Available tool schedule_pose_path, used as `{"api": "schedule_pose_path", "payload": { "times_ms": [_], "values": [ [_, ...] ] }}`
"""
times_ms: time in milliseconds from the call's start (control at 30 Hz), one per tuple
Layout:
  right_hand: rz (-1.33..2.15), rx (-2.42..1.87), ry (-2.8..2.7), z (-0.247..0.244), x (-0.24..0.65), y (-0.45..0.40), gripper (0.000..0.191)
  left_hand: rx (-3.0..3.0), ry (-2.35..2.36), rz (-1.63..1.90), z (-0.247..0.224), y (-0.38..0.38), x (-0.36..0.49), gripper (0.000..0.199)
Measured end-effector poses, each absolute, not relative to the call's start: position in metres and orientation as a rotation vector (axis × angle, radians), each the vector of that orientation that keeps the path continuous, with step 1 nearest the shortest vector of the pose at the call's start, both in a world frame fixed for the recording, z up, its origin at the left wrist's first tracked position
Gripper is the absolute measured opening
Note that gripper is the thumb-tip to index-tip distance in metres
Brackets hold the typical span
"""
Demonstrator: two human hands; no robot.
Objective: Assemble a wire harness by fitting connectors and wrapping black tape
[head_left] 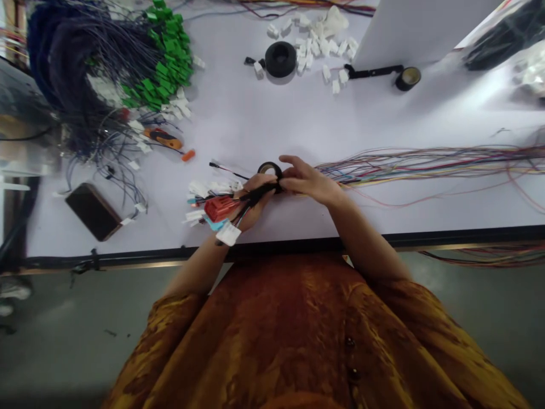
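Black insulating tape [269,169] stands as a roll between our two hands, partly hidden by our fingers. Our left hand [254,200] is clenched around a black-sheathed wire bundle [258,196], with a red multi-pin connector [219,208] and a white paper tag [228,233] sticking out just left of the roll. Our right hand [307,180] grasps the roll's near edge, pressing it against the bundle. We judge the bundle light and limp, its thin ends springy, so the firmest hold is close to the sheathed part, not at the connector. The roll is light, its tacky face best avoided. Well left of the roll lies an orange-handled screwdriver [163,137]; to its right, loose multicoloured wires [426,165] stretch across the white counter [272,125].
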State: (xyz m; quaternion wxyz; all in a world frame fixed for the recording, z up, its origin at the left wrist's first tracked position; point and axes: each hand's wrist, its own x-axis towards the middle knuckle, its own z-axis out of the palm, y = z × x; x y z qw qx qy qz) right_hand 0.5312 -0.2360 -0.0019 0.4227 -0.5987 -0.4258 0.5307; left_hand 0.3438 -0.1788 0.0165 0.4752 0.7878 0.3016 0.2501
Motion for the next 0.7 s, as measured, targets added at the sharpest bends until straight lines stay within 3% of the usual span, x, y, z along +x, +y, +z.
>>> {"api": "schedule_pose_path", "payload": {
  "times_ms": [133, 233, 367, 700],
  "values": [
    [1.357, -1.681, -0.871, 0.001, 0.531, -0.21, 0.016, 1.9, 0.688, 0.698, 0.001, -0.171, 0.345, 0.011],
    [1.36, -1.624, -0.622, -0.005, 0.529, -0.201, 0.004, 1.802, 0.735, 0.744, -0.017, -0.163, 0.344, 0.015],
    [1.242, -1.539, -0.354, -0.015, 0.528, -0.208, 0.008, 1.549, 0.842, 0.716, -0.034, -0.155, 0.346, 0.025],
    [1.153, -1.567, -0.458, -0.023, 0.533, -0.218, 0.029, 1.548, 0.879, 0.657, -0.041, -0.153, 0.359, 0.037]
  ]
}}
